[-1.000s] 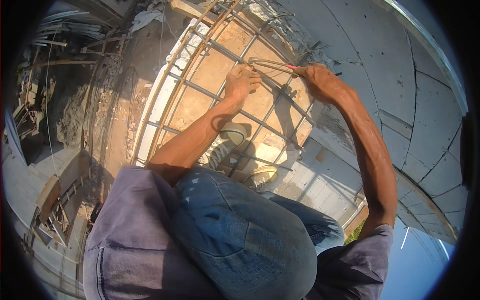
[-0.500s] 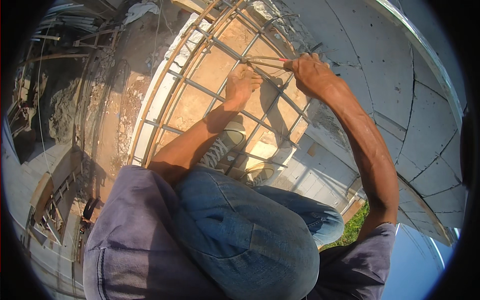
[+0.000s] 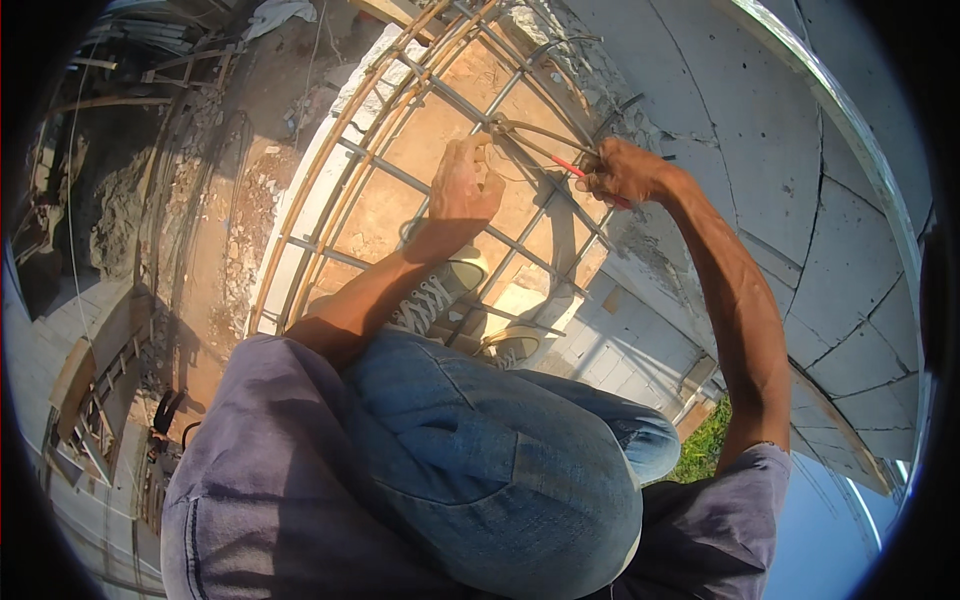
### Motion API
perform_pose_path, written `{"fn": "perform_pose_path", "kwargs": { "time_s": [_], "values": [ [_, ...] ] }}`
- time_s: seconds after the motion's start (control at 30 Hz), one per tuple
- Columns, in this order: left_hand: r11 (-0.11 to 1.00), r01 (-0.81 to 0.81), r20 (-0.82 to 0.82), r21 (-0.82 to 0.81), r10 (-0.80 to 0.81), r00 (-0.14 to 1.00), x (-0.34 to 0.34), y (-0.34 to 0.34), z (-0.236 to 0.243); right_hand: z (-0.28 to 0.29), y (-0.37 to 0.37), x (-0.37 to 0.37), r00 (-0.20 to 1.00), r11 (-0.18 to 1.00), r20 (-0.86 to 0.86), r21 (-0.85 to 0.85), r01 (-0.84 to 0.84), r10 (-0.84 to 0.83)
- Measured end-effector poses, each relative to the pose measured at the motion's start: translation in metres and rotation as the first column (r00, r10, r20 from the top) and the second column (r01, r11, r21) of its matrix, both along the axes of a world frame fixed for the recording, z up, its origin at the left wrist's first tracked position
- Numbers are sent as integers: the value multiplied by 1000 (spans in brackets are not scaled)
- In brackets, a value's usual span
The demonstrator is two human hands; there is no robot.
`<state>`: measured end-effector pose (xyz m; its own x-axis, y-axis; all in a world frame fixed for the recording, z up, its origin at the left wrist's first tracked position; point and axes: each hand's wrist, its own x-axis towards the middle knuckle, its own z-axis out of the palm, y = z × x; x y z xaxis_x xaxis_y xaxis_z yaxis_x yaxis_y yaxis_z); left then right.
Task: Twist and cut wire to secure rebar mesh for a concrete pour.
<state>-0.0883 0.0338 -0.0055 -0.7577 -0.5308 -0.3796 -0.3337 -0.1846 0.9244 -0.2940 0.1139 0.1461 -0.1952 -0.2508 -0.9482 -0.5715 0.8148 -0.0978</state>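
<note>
tan panel [image 3: 385, 215] beneath; rebar grid [image 3: 446, 91] across it. pincers [image 3: 566, 164] toward panel's upper right edge, head at a bar crossing. right hand [image 3: 622, 172] grips the splayed handles, probably for leverage; left hand [image 3: 465, 185] beside crossing, fingers curled, pinch unclear.

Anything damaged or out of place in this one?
Yes: the grey surface at right is crossed by jagged dark lines that look like cracks, though some may be joints; rubble litters the ground at left.
</note>
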Motion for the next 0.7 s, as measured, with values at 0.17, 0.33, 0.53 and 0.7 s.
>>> {"fn": "perform_pose_path", "kwargs": {
  "time_s": [0.17, 0.33, 0.53, 0.7],
  "values": [
    [472, 11, -206, -882, -406, 890, -29, 1, 10, -5, 4, -1, 996, 996, -41, -1, 84, -84],
    [561, 6, -294, -828, -442, 848, -84, 1, 7, 4, -18, -20, 916, 944, 231, 86, 317, -329],
    [735, 154, -290, -660, -439, 850, -106, -16, 11, 3, 2, 21, 416, 562, -769, -91, -822, 485],
    [606, 525, -49, -598, -681, 731, -110, -27, 23, 2, 10, 24, 663, 743, -644, -213, -634, 381]
  ]
}}
